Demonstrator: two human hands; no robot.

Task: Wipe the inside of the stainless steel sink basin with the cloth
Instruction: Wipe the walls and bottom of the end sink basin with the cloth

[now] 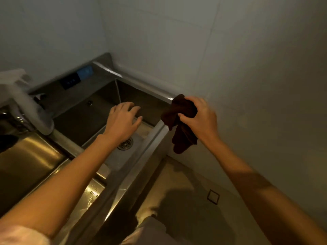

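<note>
The stainless steel sink basin [85,119] sits in the corner, with a round drain strainer [126,144] in its floor. My right hand [200,117] is shut on a bunched dark brown cloth [180,124], held in the air over the sink's right rim; part of the cloth hangs down. My left hand [123,119] hovers over the basin with its fingers spread and nothing in it.
A second steel basin [26,161] lies to the left. A white spray bottle [26,103] stands on the divider by a faucet [19,119]. A dark control panel [70,82] sits on the back ledge. Tiled walls close in behind and right; wet floor lies below right.
</note>
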